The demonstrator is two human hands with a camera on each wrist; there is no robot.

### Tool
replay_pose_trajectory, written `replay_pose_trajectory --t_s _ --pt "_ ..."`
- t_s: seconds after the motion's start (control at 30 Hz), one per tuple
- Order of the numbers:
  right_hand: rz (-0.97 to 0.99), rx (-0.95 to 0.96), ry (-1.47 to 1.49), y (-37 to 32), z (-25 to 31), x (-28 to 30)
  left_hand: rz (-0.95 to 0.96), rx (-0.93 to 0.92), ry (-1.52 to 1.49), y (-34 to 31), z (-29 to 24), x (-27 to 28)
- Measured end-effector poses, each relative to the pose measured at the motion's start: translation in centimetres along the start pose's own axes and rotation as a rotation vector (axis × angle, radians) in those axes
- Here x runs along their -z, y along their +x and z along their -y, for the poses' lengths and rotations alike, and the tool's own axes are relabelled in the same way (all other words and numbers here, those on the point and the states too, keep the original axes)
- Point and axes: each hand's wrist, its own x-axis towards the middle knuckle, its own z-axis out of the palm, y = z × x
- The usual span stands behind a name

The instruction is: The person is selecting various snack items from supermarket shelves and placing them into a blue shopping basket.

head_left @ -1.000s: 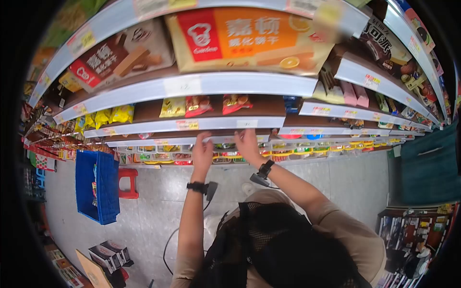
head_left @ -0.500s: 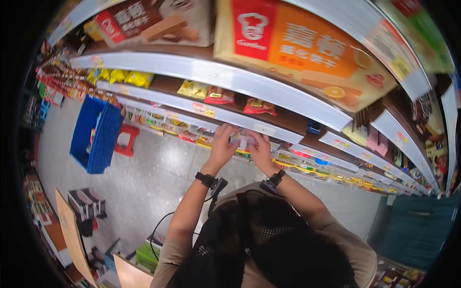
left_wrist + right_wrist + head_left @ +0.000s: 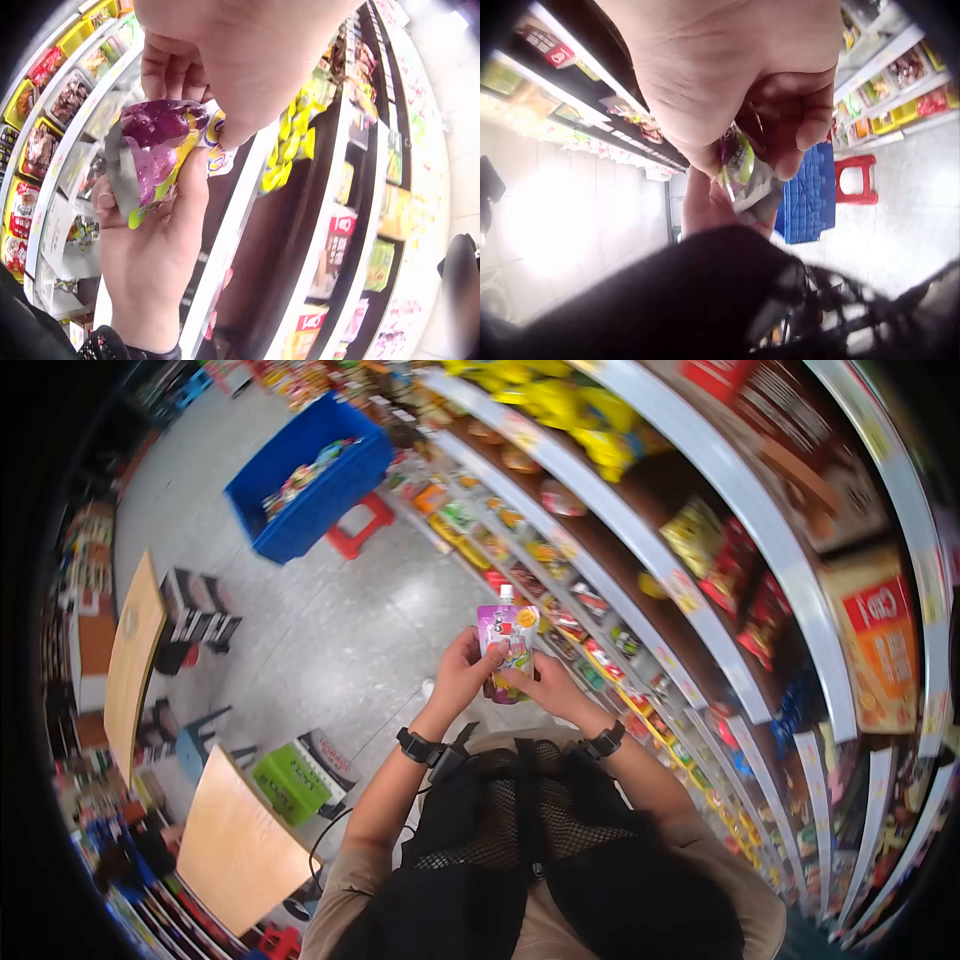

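A purple spouted pouch (image 3: 510, 650) with a white cap is held upright between both hands in front of the person's chest. On its left side the left hand (image 3: 464, 676) grips it, thumb across the front. The right hand (image 3: 556, 690) pinches its lower right part with thumb and fingers. In the left wrist view the pouch (image 3: 161, 150) shows purple fruit print and a silver underside, with the left hand (image 3: 240, 60) above and the right hand (image 3: 154, 262) below. The right wrist view shows the pouch's green and silver end (image 3: 746, 176) under the right hand (image 3: 735, 82).
Shelves of packaged snacks (image 3: 640, 600) run along the right. A blue bin (image 3: 318, 485) holding colourful packets stands on a red stool (image 3: 362, 528) at the upper left. Two wooden boards (image 3: 245, 840), a green box (image 3: 292, 780) and stacked dark boxes (image 3: 200, 610) are on the left.
Both hands have come away from the shelf edge with the pouch, which now shows clearly between them. The head view has turned left, bringing the bin and more floor into the middle.
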Motion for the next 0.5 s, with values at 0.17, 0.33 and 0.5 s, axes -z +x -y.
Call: replay_pose_trajectory --t_s 0.17,0.33,0.5 --pt "0.273 -0.014 0.046 8.1 3.5 -10.8 -0.007 0.169 0.052 -3.2 -3.4 14.8" --pt "0.444 0.04 0.057 15.7 8.3 -20.7 -0.114 0.041 -0.033 -5.7 -8.6 25.7" --pt "0.485 0.046 0.017 20.6 10.4 -26.6 -0.203 -0.024 -0.121 -5.9 -10.5 32.1"
